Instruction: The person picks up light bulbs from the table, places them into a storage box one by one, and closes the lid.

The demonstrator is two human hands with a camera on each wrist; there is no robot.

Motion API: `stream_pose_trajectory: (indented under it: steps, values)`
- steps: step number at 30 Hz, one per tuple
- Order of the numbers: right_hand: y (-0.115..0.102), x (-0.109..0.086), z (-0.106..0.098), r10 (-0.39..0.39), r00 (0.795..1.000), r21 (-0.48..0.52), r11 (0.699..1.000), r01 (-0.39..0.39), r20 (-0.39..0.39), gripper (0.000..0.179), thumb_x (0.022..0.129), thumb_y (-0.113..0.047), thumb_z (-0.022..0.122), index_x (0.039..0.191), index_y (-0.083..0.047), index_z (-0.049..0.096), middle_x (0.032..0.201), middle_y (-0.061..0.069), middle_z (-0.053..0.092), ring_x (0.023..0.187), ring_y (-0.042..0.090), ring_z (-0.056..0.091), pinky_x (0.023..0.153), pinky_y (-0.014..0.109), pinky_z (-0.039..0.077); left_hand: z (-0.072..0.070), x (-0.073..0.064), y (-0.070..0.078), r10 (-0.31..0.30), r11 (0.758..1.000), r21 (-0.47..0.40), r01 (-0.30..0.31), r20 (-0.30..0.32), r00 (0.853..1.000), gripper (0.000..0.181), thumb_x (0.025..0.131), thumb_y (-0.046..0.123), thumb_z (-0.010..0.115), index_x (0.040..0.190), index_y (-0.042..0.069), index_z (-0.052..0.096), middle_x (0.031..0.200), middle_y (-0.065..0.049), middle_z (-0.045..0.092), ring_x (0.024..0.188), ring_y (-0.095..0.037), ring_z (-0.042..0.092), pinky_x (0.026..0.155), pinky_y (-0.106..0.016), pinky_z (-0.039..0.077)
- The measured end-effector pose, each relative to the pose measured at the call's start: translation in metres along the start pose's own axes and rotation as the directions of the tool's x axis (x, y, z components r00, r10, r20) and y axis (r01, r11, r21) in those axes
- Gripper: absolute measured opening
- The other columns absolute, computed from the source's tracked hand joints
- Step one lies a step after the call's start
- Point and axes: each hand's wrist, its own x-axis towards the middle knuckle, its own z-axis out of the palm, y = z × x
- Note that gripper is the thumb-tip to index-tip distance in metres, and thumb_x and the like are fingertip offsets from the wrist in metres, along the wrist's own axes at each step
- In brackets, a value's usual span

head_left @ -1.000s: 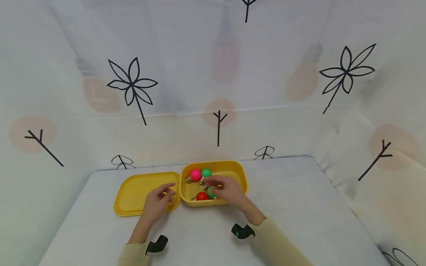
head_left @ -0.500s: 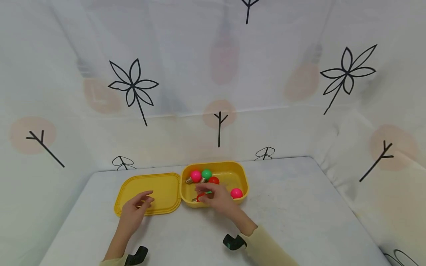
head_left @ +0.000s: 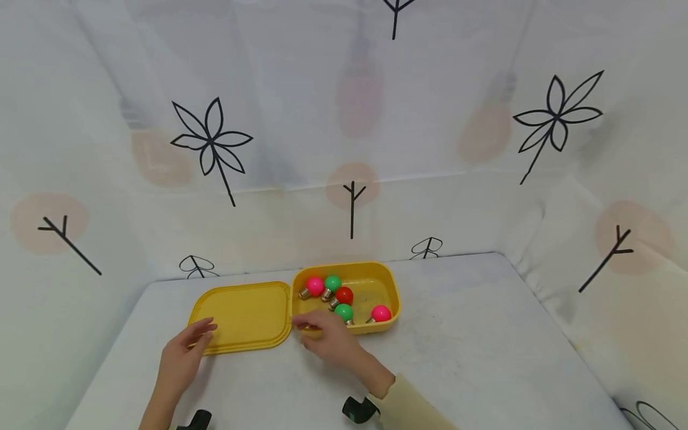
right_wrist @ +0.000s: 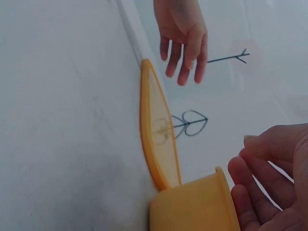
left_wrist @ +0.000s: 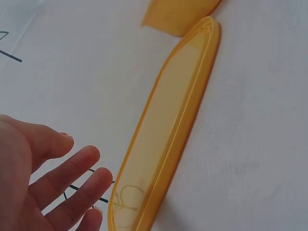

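My left hand [head_left: 181, 357] hovers at the near left corner of a flat yellow lid [head_left: 242, 316], fingers loosely bent with nothing between them. Just right of the lid stands a yellow plastic box [head_left: 378, 285] holding several small light bulbs. Inside are a pink bulb [head_left: 315, 286], a green bulb [head_left: 332, 283] and a red bulb [head_left: 344, 295] toward the left, another green bulb [head_left: 343, 312] near the front, and another pink bulb [head_left: 381, 313] at front right. Over the box's near left corner is my right hand [head_left: 332, 341], fingers relaxed and holding nothing; it hides that corner.
Both things lie on a white-covered table [head_left: 457, 358] toward its back edge. A pale cloth [head_left: 290, 143] with plant drawings rises behind and at the sides. Dark wrist cameras [head_left: 359, 410] stick out from both wrists.
The left hand has drawn left and nearer from the lid's right side. My right hand has moved left and nearer, from inside the box to its front corner, uncovering the bulbs in the middle.
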Motion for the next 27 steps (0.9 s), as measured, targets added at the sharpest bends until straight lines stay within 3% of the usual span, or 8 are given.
stream_pose_trajectory:
  steps: [7, 10, 14, 20, 24, 27]
  values:
    - [-0.004, 0.003, 0.016, -0.059, 0.998, -0.094, 0.994, 0.061, 0.031, 0.039, 0.092, -0.004, 0.07, 0.129, -0.011, 0.066, 0.117, -0.002, 0.068, 0.107, 0.012, 0.062, 0.092, 0.024, 0.049, -0.005, 0.001, -0.013, -0.042, 0.999, 0.01, 0.042, -0.044, 0.998, 0.033, 0.101, 0.014, 0.057, 0.133, 0.007, 0.062, 0.121, -0.012, 0.068, 0.092, 0.009, 0.051, 0.073, -0.007, 0.042]
    - [-0.008, 0.005, 0.023, -0.093, 0.994, -0.079, 0.992, 0.097, 0.051, 0.039, 0.092, -0.003, 0.07, 0.13, -0.01, 0.065, 0.117, -0.001, 0.068, 0.107, 0.016, 0.063, 0.09, 0.024, 0.05, -0.006, 0.002, -0.018, -0.073, 0.997, 0.012, 0.074, -0.059, 0.996, 0.033, 0.101, 0.014, 0.058, 0.133, 0.008, 0.062, 0.122, -0.011, 0.068, 0.09, 0.011, 0.049, 0.073, -0.008, 0.042]
    - [-0.008, 0.006, 0.035, -0.112, 0.991, -0.047, 0.992, 0.115, 0.073, 0.041, 0.092, -0.002, 0.069, 0.132, -0.008, 0.063, 0.121, 0.003, 0.068, 0.109, 0.014, 0.063, 0.089, 0.021, 0.05, -0.009, 0.003, -0.024, -0.066, 0.998, 0.017, 0.068, -0.08, 0.995, 0.033, 0.101, 0.014, 0.057, 0.133, 0.007, 0.062, 0.121, -0.012, 0.068, 0.088, 0.013, 0.048, 0.072, -0.008, 0.042]
    - [-0.003, 0.006, 0.053, -0.013, 0.997, -0.019, 1.0, 0.015, 0.071, 0.056, 0.092, -0.006, 0.07, 0.144, -0.008, 0.051, 0.131, 0.005, 0.061, 0.115, 0.016, 0.059, 0.094, 0.026, 0.048, -0.014, 0.007, -0.03, -0.013, 1.0, -0.001, 0.013, -0.119, 0.993, 0.033, 0.1, 0.009, 0.058, 0.132, 0.004, 0.062, 0.119, -0.016, 0.068, 0.084, 0.018, 0.048, 0.07, -0.006, 0.042]
    - [0.001, 0.006, 0.063, 0.043, 0.995, -0.131, 0.991, -0.032, 0.086, 0.063, 0.093, -0.013, 0.07, 0.15, -0.01, 0.043, 0.142, 0.002, 0.053, 0.126, 0.015, 0.051, 0.102, 0.03, 0.043, -0.016, 0.01, -0.032, -0.064, 0.998, 0.013, 0.066, -0.12, 0.991, 0.034, 0.1, 0.01, 0.057, 0.134, 0.006, 0.061, 0.123, -0.014, 0.066, 0.086, 0.017, 0.046, 0.071, -0.006, 0.04]
    - [0.003, 0.007, 0.068, 0.064, 0.993, -0.213, 0.976, -0.041, 0.102, 0.067, 0.094, -0.018, 0.07, 0.153, -0.012, 0.039, 0.152, 0.001, 0.042, 0.137, 0.016, 0.041, 0.109, 0.034, 0.036, -0.018, 0.011, -0.033, -0.116, 0.993, 0.013, 0.119, -0.107, 0.987, 0.035, 0.101, 0.012, 0.055, 0.136, 0.007, 0.059, 0.127, -0.014, 0.065, 0.092, 0.007, 0.051, 0.071, -0.005, 0.04]
